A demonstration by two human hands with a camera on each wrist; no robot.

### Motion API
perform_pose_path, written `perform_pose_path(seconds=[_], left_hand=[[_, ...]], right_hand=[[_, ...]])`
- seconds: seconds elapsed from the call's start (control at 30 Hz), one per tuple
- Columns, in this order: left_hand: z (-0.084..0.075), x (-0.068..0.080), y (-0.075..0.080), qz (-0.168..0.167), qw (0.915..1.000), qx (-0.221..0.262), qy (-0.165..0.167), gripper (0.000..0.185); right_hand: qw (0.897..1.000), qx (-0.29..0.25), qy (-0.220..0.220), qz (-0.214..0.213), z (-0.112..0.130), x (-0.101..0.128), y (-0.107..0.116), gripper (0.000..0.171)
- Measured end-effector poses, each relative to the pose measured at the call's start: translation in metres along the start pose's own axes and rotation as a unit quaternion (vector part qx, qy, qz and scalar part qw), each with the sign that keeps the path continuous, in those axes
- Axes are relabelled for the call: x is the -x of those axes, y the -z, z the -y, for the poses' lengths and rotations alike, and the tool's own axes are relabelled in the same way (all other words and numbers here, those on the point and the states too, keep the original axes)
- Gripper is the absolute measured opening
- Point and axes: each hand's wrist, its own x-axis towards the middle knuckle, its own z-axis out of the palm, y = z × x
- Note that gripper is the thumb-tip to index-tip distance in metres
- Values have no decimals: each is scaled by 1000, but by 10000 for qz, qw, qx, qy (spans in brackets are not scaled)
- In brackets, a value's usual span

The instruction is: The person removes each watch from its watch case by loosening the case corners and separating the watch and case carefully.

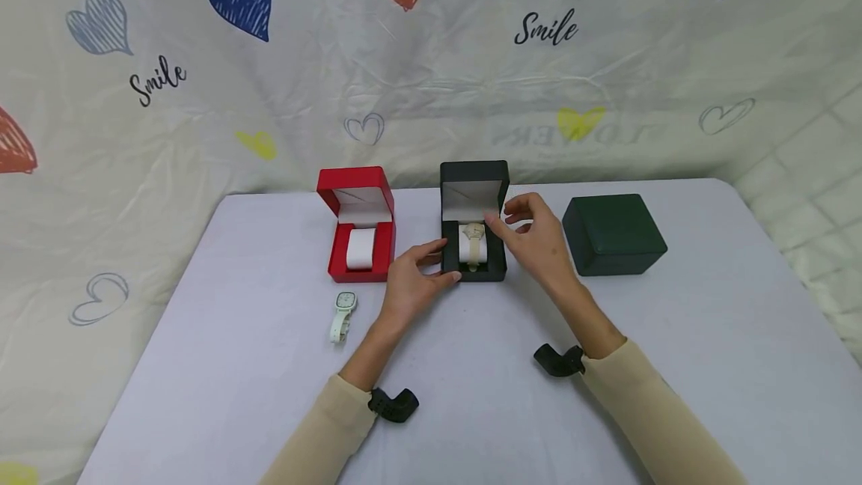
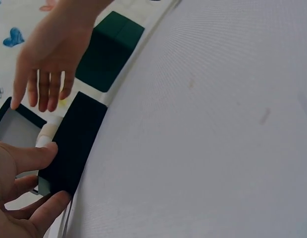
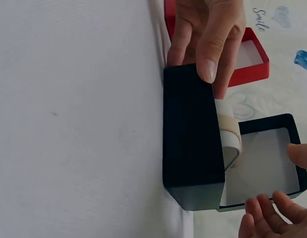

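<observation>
Backdrop [image 1: 431,88]: pale cloth behind the desk, printed with hearts and the word "Smile".
Desk [image 1: 707,365]: light grey top, carrying three boxes and a loose watch.
Green box [image 1: 613,235]: lid down, at the right of the row, just beyond the right hand; apart from the black box.
Red box [image 1: 357,230]: lid up, white cushion inside bare, at the left of the row.
Black box [image 1: 474,223]: lid up, in the middle of the row (between red and green), base flat on the desk; dark outer wall fills the middle of both wrist views.
Left hand [image 1: 411,279]: grip grasping the near-left corner of the black box's base, thumb on the front wall, fingers curled along the left side; wrist resting low near the desk.
Right hand [image 1: 535,238]: grip released, fingers loosely spread and slightly bent, holding nothing; hovering by the right edge of the black box, fingertips near the lid's rim and the cushion. Contact with the box not clear from any view.
Sleeves: beige on both forearms, with a black mount at each wrist.
Beige watch [image 1: 474,242]: strapped round the white cushion inside the black box, face up toward the lid; strap seen edge-on in the right wrist view, poking above the base wall.
White watch [image 1: 342,314]: lying loose on the desk in front of the red box, left of the left hand, well apart from it.
</observation>
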Motion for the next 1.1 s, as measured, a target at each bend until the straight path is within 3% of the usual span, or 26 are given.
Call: perform_pose_path(seconds=[0.17, 0.5, 0.9, 1.1], left_hand=[[-1, 0, 1, 73, 10000, -26, 26, 60], [0, 0, 4, 150, 9997, -146, 127, 56], [1, -1, 3, 90, 9998, -107, 162, 54], [3, -2, 3, 99, 9998, -146, 133, 54]], right_hand=[[9984, 186, 266, 468, -4, 2, -2, 44], [9846, 657, 496, 1545, -12, -4, -2, 58], [9674, 1202, 949, 2018, -13, -12, -3, 65], [9611, 1551, 903, 2099, -9, -14, -5, 70]])
